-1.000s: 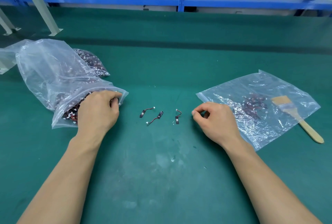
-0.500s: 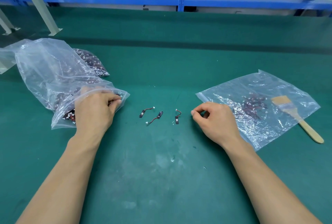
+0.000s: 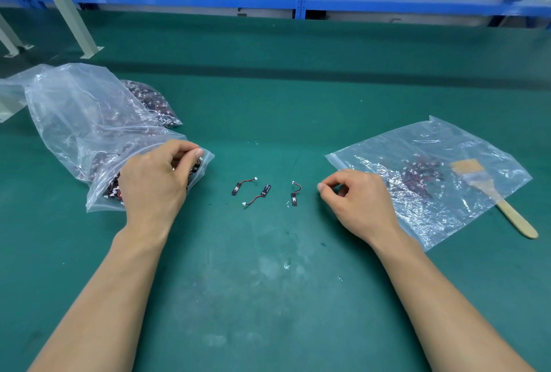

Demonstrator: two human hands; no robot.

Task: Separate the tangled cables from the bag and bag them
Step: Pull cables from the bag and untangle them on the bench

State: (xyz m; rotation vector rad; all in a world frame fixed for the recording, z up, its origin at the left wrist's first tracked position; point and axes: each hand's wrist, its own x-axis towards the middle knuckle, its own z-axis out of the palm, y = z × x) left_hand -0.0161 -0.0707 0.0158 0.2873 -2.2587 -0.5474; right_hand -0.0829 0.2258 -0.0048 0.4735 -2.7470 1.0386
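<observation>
1. On the green table [image 3: 268, 297], a large clear bag [image 3: 74, 115] lies crumpled at about 9 o'clock, its mouth turned toward 3 o'clock.
2. Tangled cables [image 3: 111, 190], dark red with white plugs, are heaped inside that bag near its mouth.
3. The left hand [image 3: 155, 184] rests at the mouth of the bag. Its grip is narrow, with fingers curled and thumb pinching the plastic edge. I cannot tell whether a cable is caught in it as well.
4. Just behind the large bag, toward 10 o'clock, lies a smaller packed bag [image 3: 155, 103] of the same cables.
5. Three loose cables lie apart on the bare table in the middle: the first cable [image 3: 243, 185], the second cable [image 3: 258, 194] just beside it, and the third cable [image 3: 294, 193] toward 3 o'clock of those.
6. The right hand [image 3: 357, 201] rests on the table just at 3 o'clock of the third cable, not touching it. Its grip is narrow, thumb tip against forefinger, with nothing visible in it.
7. A flat zip bag [image 3: 372, 169] lies at 3 o'clock, partly under the right wrist, with a small cluster of sorted cables [image 3: 420, 176] inside.
8. A wooden brush [image 3: 495, 195] lies across the zip bag's far edge, handle pointing toward 5 o'clock.
9. A blue shelf [image 3: 268, 2] runs along 12 o'clock.
</observation>
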